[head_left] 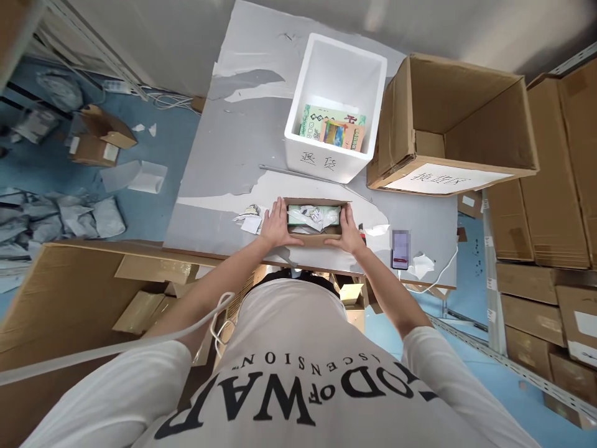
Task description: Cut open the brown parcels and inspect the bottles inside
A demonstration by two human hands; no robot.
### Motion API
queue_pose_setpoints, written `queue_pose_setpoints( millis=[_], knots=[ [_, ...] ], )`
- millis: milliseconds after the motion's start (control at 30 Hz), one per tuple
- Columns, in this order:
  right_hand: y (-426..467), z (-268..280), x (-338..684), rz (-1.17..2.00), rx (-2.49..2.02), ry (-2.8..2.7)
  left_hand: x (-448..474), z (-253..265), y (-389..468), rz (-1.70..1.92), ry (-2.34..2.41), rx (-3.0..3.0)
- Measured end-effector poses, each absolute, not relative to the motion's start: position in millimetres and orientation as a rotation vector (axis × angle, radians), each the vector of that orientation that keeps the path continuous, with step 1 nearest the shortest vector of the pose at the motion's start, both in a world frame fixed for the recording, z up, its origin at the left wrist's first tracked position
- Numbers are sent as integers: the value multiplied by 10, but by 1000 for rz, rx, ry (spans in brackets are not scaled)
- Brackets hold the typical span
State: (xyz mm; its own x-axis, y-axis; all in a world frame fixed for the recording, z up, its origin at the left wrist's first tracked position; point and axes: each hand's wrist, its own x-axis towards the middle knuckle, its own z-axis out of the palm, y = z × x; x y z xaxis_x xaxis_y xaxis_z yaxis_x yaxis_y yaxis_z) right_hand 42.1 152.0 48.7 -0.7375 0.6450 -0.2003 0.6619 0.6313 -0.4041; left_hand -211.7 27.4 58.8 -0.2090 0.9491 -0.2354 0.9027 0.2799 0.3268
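Observation:
Near the table's front edge sits a small open cardboard box (313,239). My left hand (277,225) grips its left end, with the thumb along the near side. At the right end, my right hand (349,230) holds it the same way. Inside lies a green packet (295,215), partly covered by crumpled white paper or film (313,216). Paper scraps (250,219) lie left of my left hand. A small red and black object (362,234), partly hidden, is beside my right hand.
A white foam box (298,146) holding green and orange printed packs stands behind. Right of it is a large open carton (401,118) with a handwritten label. A phone (400,250) lies on the grey table (205,162). A big carton (60,280) stands at front left.

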Motion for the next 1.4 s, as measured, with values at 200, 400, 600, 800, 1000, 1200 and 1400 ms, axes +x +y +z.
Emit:
queue_pose_setpoints(
  millis=[200,400,600,800,1000,1200,1400],
  knots=[
    [1573,881,337,-329,1028,2844,-2155,863,217,163,2284,1789],
    [1849,1080,-145,-152,521,2615,-2006,1127,604,-33,1762,2130],
    [1928,828,-422,-133,585,2479,-1875,636,1217,-189,1611,2273],
    [1963,757,-347,-337,696,2497,-2056,521,1206,-176,1578,2156],
    [1995,1070,-339,-1105,912,2715,-2254,940,1010,465,1784,1734],
    [1375,1498,-980,-1425,956,2936,-2832,1201,57,1202,2127,1031],
    [767,1329,-1806,-734,358,2898,-2997,561,-469,1133,1950,460]
  ],
)
